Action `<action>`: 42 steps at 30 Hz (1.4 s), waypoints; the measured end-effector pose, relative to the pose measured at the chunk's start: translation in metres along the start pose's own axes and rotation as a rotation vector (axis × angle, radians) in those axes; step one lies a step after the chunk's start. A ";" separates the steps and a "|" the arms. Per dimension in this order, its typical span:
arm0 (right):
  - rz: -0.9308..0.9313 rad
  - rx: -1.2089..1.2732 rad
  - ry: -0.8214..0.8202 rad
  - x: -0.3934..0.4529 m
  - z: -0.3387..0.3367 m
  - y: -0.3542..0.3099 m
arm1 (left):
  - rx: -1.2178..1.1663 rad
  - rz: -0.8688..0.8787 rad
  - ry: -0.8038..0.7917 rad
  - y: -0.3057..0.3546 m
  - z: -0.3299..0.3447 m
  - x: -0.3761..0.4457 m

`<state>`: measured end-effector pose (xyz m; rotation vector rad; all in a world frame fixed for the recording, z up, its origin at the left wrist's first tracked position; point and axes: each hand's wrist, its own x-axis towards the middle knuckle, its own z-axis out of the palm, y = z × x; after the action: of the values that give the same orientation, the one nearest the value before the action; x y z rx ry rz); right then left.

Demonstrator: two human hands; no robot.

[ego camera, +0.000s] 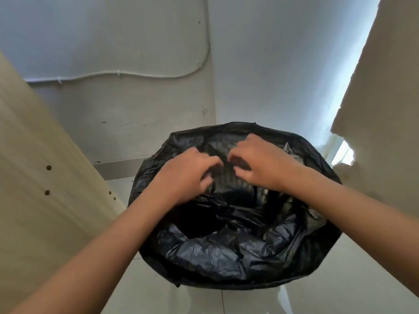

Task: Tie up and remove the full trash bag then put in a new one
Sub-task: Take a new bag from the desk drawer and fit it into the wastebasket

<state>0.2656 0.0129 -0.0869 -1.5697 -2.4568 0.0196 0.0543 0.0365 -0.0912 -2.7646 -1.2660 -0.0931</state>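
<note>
A crinkled black plastic trash bag [217, 252] sits in the corner of the room, its edge folded out over the rim of a round bin that is almost wholly covered, so the bin's own colour and material cannot be made out. Both bare forearms reach down into the bag's mouth. The left hand [186, 173] has its fingers curled in on a fold of the black plastic near the middle of the opening, and the right hand [256, 162] does the same just beside it, fingertips bent into the same bunched sheet; the two hands are close together but not touching. Whether each truly pinches the plastic or only presses on it is hard to see, since the fingertips sink into dark folds. Below the hands the bag's inside is a heap of glossy creases, and what lies under it is hidden. The bin stands on a pale tiled floor [172, 291]. A light wooden panel [38, 189] with small drilled holes leans along the left, cut off by the edge. A thin white cable [140, 74] runs clipped along the grey wall [113, 37] behind. On the right a pale ragged-edged surface [381, 91] is cut off and unclear.
</note>
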 end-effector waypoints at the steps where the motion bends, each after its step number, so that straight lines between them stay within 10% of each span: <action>1: -0.029 -0.131 0.134 0.007 0.002 0.006 | 0.029 0.009 0.174 -0.005 0.000 0.002; 7: 0.370 -0.152 0.009 0.031 0.019 0.029 | 0.038 -0.435 -0.035 -0.030 0.013 0.023; 18: 0.632 0.195 -0.188 0.057 0.010 0.047 | -0.652 -0.781 -0.189 -0.071 0.002 0.041; 21: 0.633 0.226 -0.133 0.056 0.007 0.054 | -0.367 -0.749 0.035 -0.068 0.001 0.033; 25: 0.456 0.030 0.380 0.028 0.004 0.041 | -0.137 -0.508 0.390 -0.041 0.000 0.012; 30: 0.422 0.089 0.032 0.026 0.017 0.038 | -0.268 -0.455 0.054 -0.038 0.013 0.021; 37: 0.676 0.311 -0.173 0.043 0.010 0.046 | -0.247 -0.581 0.040 -0.046 0.012 0.039; 42: 0.543 0.075 0.217 0.019 0.007 0.035 | -0.298 -0.595 0.110 -0.047 0.002 0.028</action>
<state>0.2883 0.0456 -0.0949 -2.0313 -1.7900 0.0284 0.0375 0.0884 -0.0874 -2.4404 -2.1416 -0.5043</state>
